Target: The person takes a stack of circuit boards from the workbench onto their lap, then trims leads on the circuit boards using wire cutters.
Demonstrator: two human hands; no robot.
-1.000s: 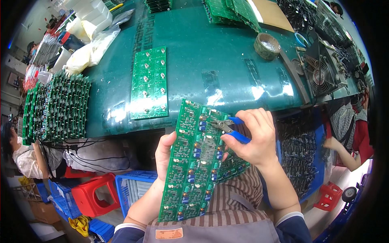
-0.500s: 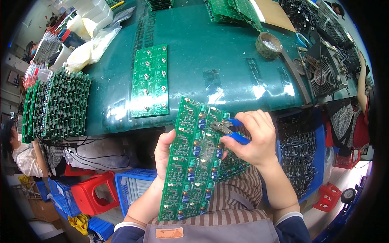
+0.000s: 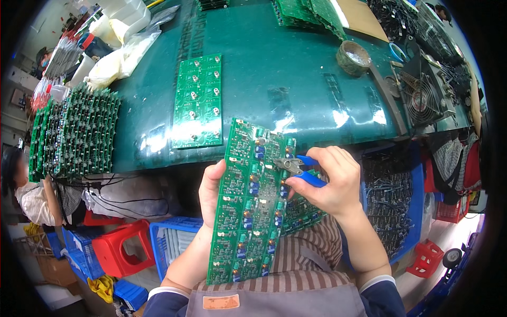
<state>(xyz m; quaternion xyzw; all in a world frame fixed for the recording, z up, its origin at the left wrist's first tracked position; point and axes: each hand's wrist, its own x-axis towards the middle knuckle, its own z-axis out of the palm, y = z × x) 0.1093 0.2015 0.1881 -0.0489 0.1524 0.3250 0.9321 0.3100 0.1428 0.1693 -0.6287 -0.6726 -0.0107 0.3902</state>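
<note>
My left hand (image 3: 210, 196) grips a green circuit board (image 3: 237, 211) by its left edge, thumb at the edge and the other fingers hidden behind it. Blue, orange and teal parts stand in rows on the board, which tilts over my lap. In my right hand (image 3: 335, 177) are blue-handled side cutters (image 3: 303, 171). Their metal jaws lie over the upper part of the board, near a small white connector; whether they touch it I cannot tell. Beneath, another populated circuit board (image 3: 303, 214) rests by my striped apron (image 3: 317, 243).
A green board (image 3: 198, 100) lies on the green tabletop (image 3: 253, 68). Stacked boards (image 3: 76, 134) stand left, a round pot (image 3: 353, 58) and a fan (image 3: 420, 98) right. Blue crates (image 3: 391, 201) and a red stool (image 3: 124, 248) are below the table edge. A co-worker (image 3: 34, 193) sits left.
The held board has shifted slightly upward and left under the cutters, so the jaws now sit over a lower spot on it. My right hand has barely moved.
</note>
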